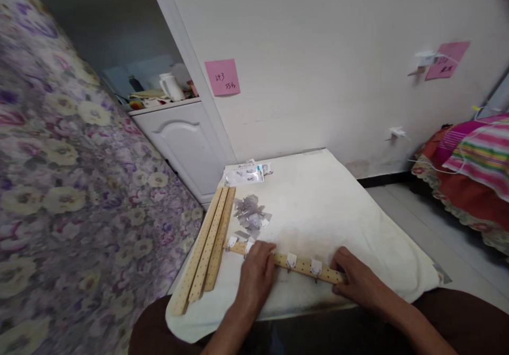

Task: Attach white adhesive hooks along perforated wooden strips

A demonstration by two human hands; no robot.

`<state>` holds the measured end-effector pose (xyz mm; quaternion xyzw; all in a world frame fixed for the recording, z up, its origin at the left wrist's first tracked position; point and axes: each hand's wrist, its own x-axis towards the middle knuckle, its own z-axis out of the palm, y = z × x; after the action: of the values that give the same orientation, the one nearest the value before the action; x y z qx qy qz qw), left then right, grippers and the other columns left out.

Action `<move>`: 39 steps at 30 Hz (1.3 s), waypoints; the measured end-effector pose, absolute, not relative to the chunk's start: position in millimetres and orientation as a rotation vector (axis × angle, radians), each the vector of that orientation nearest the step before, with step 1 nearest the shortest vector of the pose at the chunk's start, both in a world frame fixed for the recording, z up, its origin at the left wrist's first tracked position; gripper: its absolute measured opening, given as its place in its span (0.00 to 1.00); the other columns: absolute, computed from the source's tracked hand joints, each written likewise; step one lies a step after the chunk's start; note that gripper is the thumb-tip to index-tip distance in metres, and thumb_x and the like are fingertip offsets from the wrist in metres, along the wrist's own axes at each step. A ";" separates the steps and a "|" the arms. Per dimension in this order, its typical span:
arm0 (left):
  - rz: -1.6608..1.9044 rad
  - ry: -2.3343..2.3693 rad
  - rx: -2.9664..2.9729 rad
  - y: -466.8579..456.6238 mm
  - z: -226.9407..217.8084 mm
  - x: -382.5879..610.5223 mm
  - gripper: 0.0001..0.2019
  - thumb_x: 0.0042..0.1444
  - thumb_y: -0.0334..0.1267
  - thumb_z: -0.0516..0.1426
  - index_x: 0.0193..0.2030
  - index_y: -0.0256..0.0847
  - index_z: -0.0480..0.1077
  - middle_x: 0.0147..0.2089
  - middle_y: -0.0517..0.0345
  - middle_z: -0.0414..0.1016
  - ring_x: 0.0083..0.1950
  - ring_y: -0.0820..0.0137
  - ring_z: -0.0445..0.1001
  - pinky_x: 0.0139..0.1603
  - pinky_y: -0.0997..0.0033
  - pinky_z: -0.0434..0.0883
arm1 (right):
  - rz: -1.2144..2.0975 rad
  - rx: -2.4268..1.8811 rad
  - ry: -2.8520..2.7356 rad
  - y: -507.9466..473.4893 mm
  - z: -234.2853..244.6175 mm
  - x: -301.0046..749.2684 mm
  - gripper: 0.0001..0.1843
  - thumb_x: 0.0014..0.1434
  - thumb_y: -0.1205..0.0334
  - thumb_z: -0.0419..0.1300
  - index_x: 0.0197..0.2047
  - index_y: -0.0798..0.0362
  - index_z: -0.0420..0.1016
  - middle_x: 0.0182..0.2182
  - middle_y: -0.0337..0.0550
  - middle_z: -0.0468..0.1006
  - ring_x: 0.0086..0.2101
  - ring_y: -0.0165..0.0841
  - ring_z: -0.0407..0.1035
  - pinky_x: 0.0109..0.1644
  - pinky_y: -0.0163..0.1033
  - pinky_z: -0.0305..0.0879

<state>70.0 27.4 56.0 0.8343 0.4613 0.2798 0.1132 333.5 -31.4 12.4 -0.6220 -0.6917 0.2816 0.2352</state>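
A wooden strip with rows of small holes (304, 266) lies slantwise near the front of the table. Several small white pieces with metal hooks are fitted along it, among them one white hook (291, 260) and another white hook (316, 267) between my hands. My left hand (257, 270) is closed over the strip left of its middle, partly covering a white piece. At the strip's right end, the thumb and fingers of my right hand (356, 276) grip the wood. Three more perforated wooden strips (209, 243) lie side by side at the table's left edge.
A pile of small clear plastic packets (250, 214) sits beyond my left hand. Flat clear packaging (244, 175) lies at the table's far left corner. A floral curtain (99, 185) hangs on the left, and the white cloth-covered table (338, 206) meets the wall behind.
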 end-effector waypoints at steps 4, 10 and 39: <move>0.360 1.767 2.653 76.9 73.2 71.3 0.11 0.58 0.31 0.48 0.42 0.41 0.69 0.42 0.52 0.69 0.47 0.63 0.67 0.49 0.63 0.64 | 0.878 -1.690 -1.829 -29.9 16.2 340.3 0.18 0.43 0.66 0.60 0.39 0.51 0.64 0.36 0.40 0.67 0.34 0.33 0.63 0.37 0.37 0.58; 0.148 1.918 2.673 125.4 61.9 93.0 0.10 0.52 0.34 0.53 0.38 0.36 0.72 0.45 0.44 0.70 0.50 0.55 0.65 0.51 0.57 0.60 | 0.850 -1.686 -1.671 -24.4 20.9 350.1 0.10 0.52 0.62 0.56 0.39 0.51 0.66 0.34 0.41 0.69 0.34 0.34 0.65 0.39 0.39 0.62; 0.663 1.250 2.713 40.6 80.1 175.5 0.06 0.51 0.33 0.55 0.37 0.42 0.66 0.34 0.57 0.71 0.39 0.63 0.68 0.47 0.59 0.60 | 1.107 -1.288 -1.149 -16.3 44.6 346.9 0.14 0.54 0.51 0.60 0.38 0.51 0.69 0.27 0.37 0.71 0.30 0.31 0.66 0.33 0.35 0.62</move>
<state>175.5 40.6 80.1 0.8859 0.4081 0.2165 0.0409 346.9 -16.3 44.6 -0.5370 -0.4789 0.4614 0.5190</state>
